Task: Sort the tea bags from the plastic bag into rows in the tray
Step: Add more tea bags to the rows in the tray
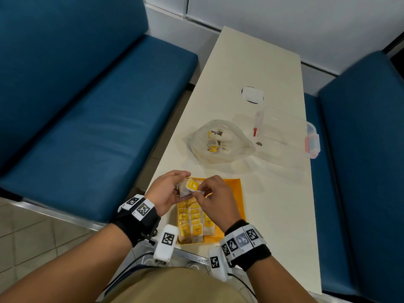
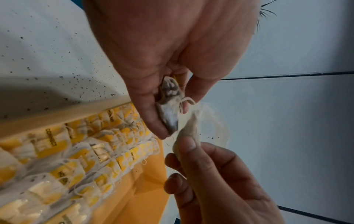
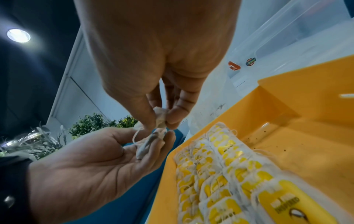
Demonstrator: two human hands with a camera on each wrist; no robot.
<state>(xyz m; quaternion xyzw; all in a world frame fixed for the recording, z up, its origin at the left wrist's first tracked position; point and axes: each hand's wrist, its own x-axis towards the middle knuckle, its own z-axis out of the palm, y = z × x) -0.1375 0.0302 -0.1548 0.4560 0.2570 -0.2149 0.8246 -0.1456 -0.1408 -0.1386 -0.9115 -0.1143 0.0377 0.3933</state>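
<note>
Over the far left corner of the yellow tray (image 1: pixel 235 193), my left hand (image 1: pixel 181 185) holds a small clump of tea bags (image 1: pixel 187 187), one with a yellow tag on top. My right hand (image 1: pixel 200 190) pinches a white tea bag (image 3: pixel 160 117) at the clump's right edge. In the left wrist view my left hand (image 2: pixel 173 119) grips a greyish tea bag (image 2: pixel 170 106) with a loose string. Rows of yellow-tagged tea bags (image 1: pixel 193 224) fill the tray's left side. The clear plastic bag (image 1: pixel 218 141) lies further back with several tea bags inside.
A clear plastic container (image 1: pixel 284 132) with red clips stands right of the plastic bag. A small white item (image 1: pixel 252 95) lies beyond it. The narrow cream table (image 1: pixel 273 204) has blue benches (image 1: pixel 98 106) on both sides. The tray's right half (image 3: pixel 287 144) holds only crumbs.
</note>
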